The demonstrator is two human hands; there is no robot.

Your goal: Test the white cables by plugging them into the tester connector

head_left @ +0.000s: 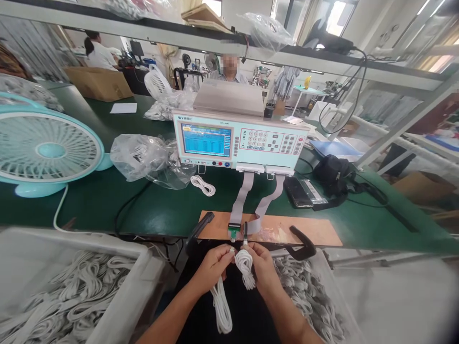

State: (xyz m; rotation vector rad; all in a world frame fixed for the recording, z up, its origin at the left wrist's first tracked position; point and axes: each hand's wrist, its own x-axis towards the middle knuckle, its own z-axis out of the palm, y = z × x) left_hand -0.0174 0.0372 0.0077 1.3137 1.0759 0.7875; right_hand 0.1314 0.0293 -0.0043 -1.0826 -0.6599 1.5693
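My left hand (214, 267) pinches the small plug end of a coiled white cable (223, 310), whose bundle hangs below the hand. The plug is just short of the connector on a small green circuit board (234, 234) at the bench edge. My right hand (262, 265) is closed on the plug end of a second coiled white cable (245, 270), up against a black connector (245, 229). Grey ribbon cables (243, 198) run from both connectors up to the tester (267, 143) with a lit blue screen. Whether the right plug is seated I cannot tell.
Two black clamps (304, 246) hold an orange-brown board (315, 230) on the green bench. Bins of coiled cables stand left (134, 291) and right. A blue fan (50, 150), one loose cable coil (203, 185), plastic bags and a phone (299, 192) lie about. A person sits behind the tester.
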